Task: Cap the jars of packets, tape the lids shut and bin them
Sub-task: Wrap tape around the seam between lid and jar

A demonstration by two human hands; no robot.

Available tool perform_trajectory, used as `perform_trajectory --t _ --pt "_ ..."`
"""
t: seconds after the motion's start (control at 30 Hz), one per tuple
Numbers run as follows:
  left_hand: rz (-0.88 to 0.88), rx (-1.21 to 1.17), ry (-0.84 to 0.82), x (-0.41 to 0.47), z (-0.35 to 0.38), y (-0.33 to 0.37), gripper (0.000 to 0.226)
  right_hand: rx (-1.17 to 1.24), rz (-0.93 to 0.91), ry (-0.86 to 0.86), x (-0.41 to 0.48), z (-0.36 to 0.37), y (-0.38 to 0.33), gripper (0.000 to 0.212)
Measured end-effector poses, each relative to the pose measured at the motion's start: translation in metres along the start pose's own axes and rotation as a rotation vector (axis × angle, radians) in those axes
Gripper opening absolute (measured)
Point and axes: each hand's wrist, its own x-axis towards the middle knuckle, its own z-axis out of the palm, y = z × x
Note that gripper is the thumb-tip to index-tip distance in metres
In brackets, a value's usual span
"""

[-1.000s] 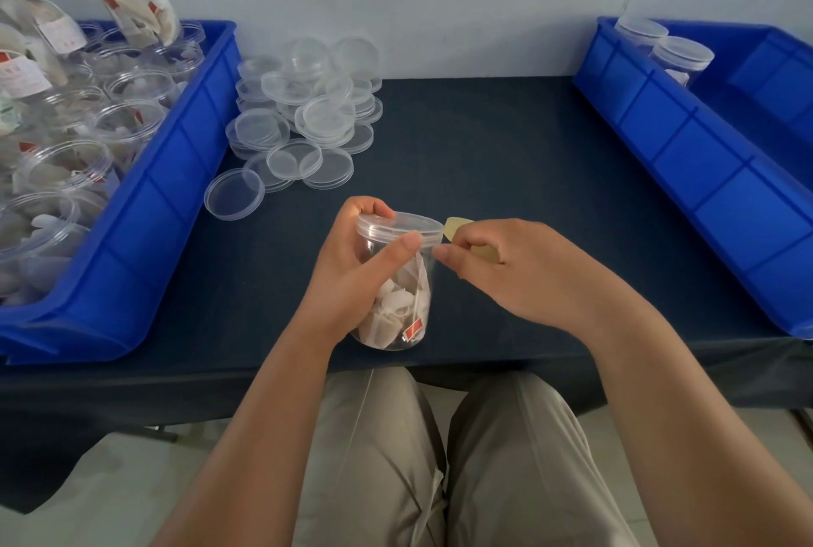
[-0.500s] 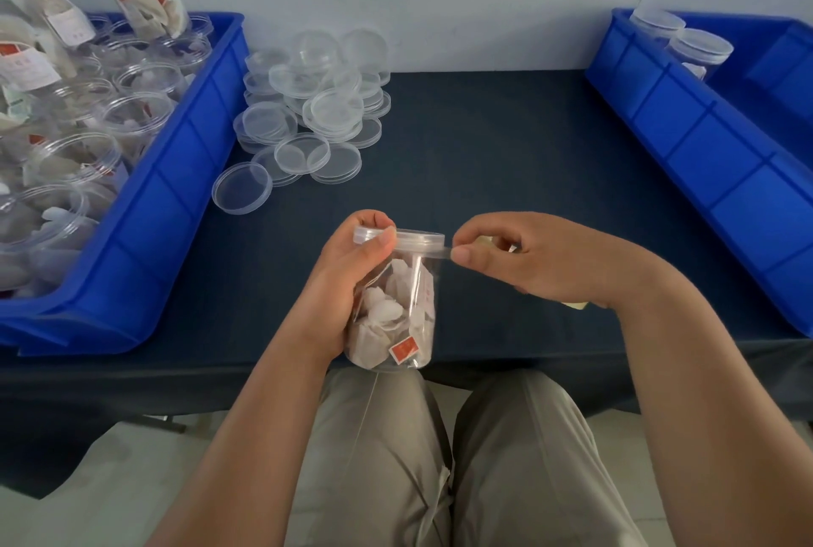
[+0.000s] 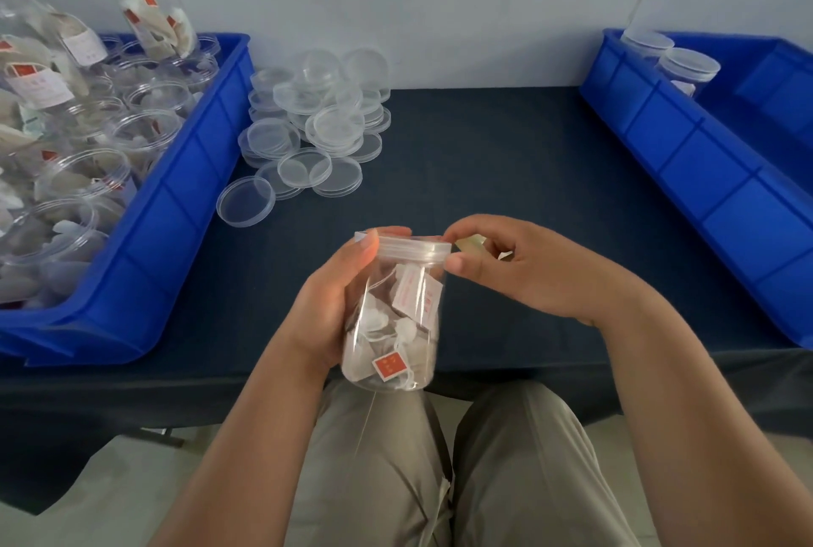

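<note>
Item: clear jar of packets, lid seated, held tilted over the near edge of the table and off its surface. Left hand: wrapped around the jar body, thumb up against the lid's left rim. Right hand: thumb and forefinger closed in a pinch at the lid's right rim, a pale tab showing between the fingers, judged to be the tape end; the clear tape itself is too faint to trace. Step judged in hand: taping the lid. Handling notes: keep the left thumb pinning the lid, draw the strip taut across the seam between lid and jar wall, then rub it flat so no edge lifts. Destination, judged: right bin, where capped jars stand. Also present: left bin of uncapped jars; loose lids heaped just beside it
</note>
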Motion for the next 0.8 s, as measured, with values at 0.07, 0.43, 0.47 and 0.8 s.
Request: perform_trajectory --t 0.07,0.43,0.47,0.8 --pt "0.068 0.043 -0.039 -0.002 0.002 0.002 0.104 0.110 0.003 -0.016 -0.003 0.004 0.003 0.047" --pt "0.176 0.289 0.061 -0.007 0.002 0.009 0.076 0.346 -0.107 -0.042 -0.015 0.021 -0.001 0.044" --pt "0.169 0.355 0.070 -0.008 0.001 0.010 0.075 0.340 -0.111 -0.017 -0.016 0.022 -0.002 0.045" --pt "0.458 0.699 0.378 -0.029 0.031 0.004 0.035 0.377 -0.061 0.332 -0.029 0.052 -0.007 0.056"
